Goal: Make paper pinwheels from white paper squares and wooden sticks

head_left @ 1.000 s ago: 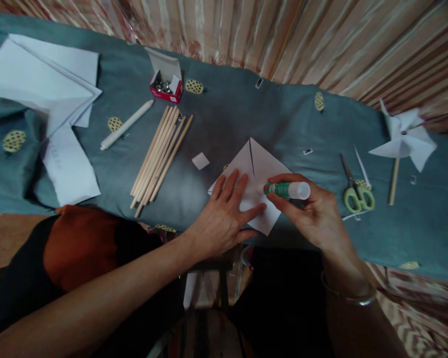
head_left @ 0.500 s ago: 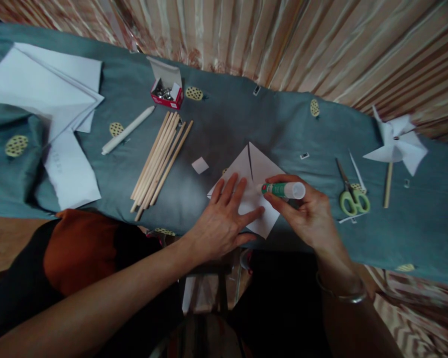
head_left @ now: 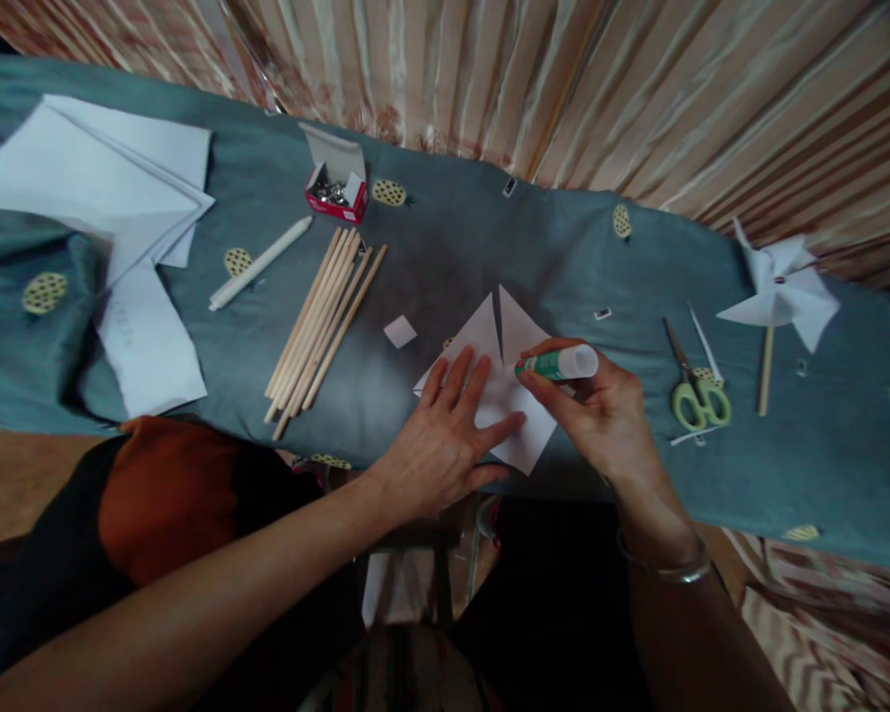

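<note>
- Pressing flat on the paper square [head_left: 530, 435], the left hand [head_left: 441, 440] spreads its fingers wide and grasps nothing, seemingly pinning the sheet so it can't slide about on the cloth [head_left: 482, 242].
- Over on the other side, the right hand [head_left: 612, 405] has a firm pinch on the green-and-white glue stick [head_left: 560, 363], thumb to one side and fingers to the other, a grip that looks made for steering the end.
- And look at that angle! The stick leans well over, white end up toward the right, green end down at the middle of the square; whether it actually touches the paper, I can't tell.
- So the square lies under the left palm and fingers, just left of the right hand, one corner pointing away from the person and a dark slit [head_left: 499, 326] running in from it.
- Just left of the square sits a small paper piece [head_left: 400, 331], apart from both hands.
- Further left, wooden sticks [head_left: 322, 326] lie side by side, probably bundled for easy picking, with an open red box [head_left: 339, 201] of metal bits beyond them.
- Out right, green-handled scissors [head_left: 701, 403] rest with blades parted, handles toward the person, perhaps for quick reach; a paper pinwheel [head_left: 778, 282] lies beyond, well apart from the working hands.
</note>
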### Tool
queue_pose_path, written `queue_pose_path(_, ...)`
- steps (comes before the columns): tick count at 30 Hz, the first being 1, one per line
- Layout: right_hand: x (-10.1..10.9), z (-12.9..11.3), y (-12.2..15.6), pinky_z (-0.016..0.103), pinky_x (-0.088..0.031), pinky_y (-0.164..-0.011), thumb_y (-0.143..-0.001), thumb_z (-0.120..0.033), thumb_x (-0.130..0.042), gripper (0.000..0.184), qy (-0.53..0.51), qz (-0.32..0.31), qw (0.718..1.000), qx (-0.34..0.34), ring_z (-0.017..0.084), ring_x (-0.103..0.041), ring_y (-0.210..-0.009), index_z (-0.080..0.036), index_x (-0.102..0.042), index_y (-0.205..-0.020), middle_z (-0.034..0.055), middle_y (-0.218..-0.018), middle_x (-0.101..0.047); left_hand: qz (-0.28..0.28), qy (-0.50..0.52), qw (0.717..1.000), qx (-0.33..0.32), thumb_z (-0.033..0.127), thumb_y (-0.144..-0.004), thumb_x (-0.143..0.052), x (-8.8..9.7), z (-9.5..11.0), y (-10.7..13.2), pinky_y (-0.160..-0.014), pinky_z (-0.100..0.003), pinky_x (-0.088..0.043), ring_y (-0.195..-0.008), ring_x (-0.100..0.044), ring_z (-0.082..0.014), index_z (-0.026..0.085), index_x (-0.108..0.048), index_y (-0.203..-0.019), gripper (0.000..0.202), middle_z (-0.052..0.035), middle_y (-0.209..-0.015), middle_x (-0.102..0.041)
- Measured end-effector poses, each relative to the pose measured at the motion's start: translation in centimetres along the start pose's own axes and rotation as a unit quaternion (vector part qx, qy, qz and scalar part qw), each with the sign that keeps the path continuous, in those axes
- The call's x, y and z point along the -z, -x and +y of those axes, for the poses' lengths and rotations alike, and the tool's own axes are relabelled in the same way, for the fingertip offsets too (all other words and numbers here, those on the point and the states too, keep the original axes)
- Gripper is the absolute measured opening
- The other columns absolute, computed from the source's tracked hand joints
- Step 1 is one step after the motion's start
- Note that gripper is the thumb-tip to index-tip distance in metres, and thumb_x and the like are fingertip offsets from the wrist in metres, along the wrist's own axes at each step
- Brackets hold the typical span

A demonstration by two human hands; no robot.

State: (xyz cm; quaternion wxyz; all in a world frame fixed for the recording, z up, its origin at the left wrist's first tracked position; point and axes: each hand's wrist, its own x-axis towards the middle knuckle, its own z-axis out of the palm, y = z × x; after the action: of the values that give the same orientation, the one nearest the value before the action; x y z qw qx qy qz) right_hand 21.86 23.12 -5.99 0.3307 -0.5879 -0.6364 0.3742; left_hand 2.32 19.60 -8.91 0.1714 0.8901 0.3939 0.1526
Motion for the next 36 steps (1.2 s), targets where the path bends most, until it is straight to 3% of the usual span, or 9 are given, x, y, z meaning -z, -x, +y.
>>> queue_pose_path(9, -0.3, 0.2, -0.1, 0.039, -0.056, -0.083, -0.081, -0.042, -0.071, 0.026, -0.01, -0.005, 1.0, 0.0, 0.021, -0.07, -0.086, -0.023, -0.067, -0.098, 0.0028, -0.094, -0.074, 0.0, 0.001, 1.0, 0.001, 0.056, -0.082, -0.065, 0.0, 0.0, 0.0, -0.112, -0.069, -0.024, -0.148, -0.014, -0.0469, 0.032, -0.053, -0.138, 0.061, -0.015, -0.163, -0.017)
queue_pose_path(14, -0.4, -0.1, -0.3, 0.037, -0.056, -0.081, -0.082, -0.04, -0.071, 0.023, -0.002, -0.019, 1.0, 0.006, 0.02, -0.068, -0.082, -0.025, -0.066, -0.098, 0.0016, -0.092, -0.072, -0.002, 0.003, 1.0, 0.0, 0.057, -0.082, -0.066, 0.1, 0.1, -0.1, -0.111, -0.07, -0.025, -0.147, -0.015, -0.0489, 0.031, -0.054, -0.137, 0.062, -0.0183, -0.161, -0.021)
queue_pose_path(19, -0.5, -0.5, -0.5, 0.034, -0.055, -0.077, -0.082, -0.036, -0.07, 0.021, 0.003, -0.03, 1.0, 0.007, 0.019, -0.066, -0.08, -0.023, -0.066, -0.097, 0.0014, -0.089, -0.07, -0.003, 0.005, 1.0, 0.003, 0.055, -0.083, -0.065, 0.2, 0.1, -0.1, -0.111, -0.07, -0.025, -0.148, -0.015, -0.0471, 0.031, -0.055, -0.136, 0.06, -0.0158, -0.161, -0.024)
queue_pose_path(28, -0.7, -1.1, -0.5, 0.031, -0.05, -0.069, -0.082, -0.038, -0.071, 0.022, 0.078, -0.013, 0.996, 0.051, 0.016, -0.062, -0.068, -0.022, -0.068, -0.098, 0.0004, -0.082, -0.07, -0.006, 0.015, 1.0, 0.001, 0.055, -0.082, -0.066, 0.1, 0.0, -0.1, -0.112, -0.07, -0.023, -0.148, -0.014, -0.0483, 0.03, -0.053, -0.137, 0.061, -0.0168, -0.162, -0.02)
queue_pose_path(32, -0.5, -0.3, -1.0, 0.032, -0.051, -0.07, -0.079, -0.041, -0.074, 0.023, -0.019, 0.008, 1.0, -0.001, 0.018, -0.065, -0.072, -0.022, -0.071, -0.091, 0.0017, -0.083, -0.072, -0.002, 0.014, 1.0, 0.003, 0.055, -0.081, -0.068, 0.0, 0.0, -0.1, -0.112, -0.07, -0.023, -0.147, -0.015, -0.0495, 0.031, -0.054, -0.137, 0.062, -0.0175, -0.162, -0.021)
queue_pose_path(36, -0.1, 0.7, -1.6, 0.029, -0.05, -0.061, -0.076, -0.043, -0.076, 0.023, -0.151, 0.082, 0.984, -0.049, 0.015, -0.062, -0.064, -0.021, -0.071, -0.079, 0.0003, -0.072, -0.07, 0.0, 0.016, 1.0, 0.002, 0.055, -0.08, -0.069, -0.1, 0.0, -0.1, -0.112, -0.07, -0.022, -0.146, -0.016, -0.0501, 0.03, -0.055, -0.136, 0.062, -0.018, -0.161, -0.021)
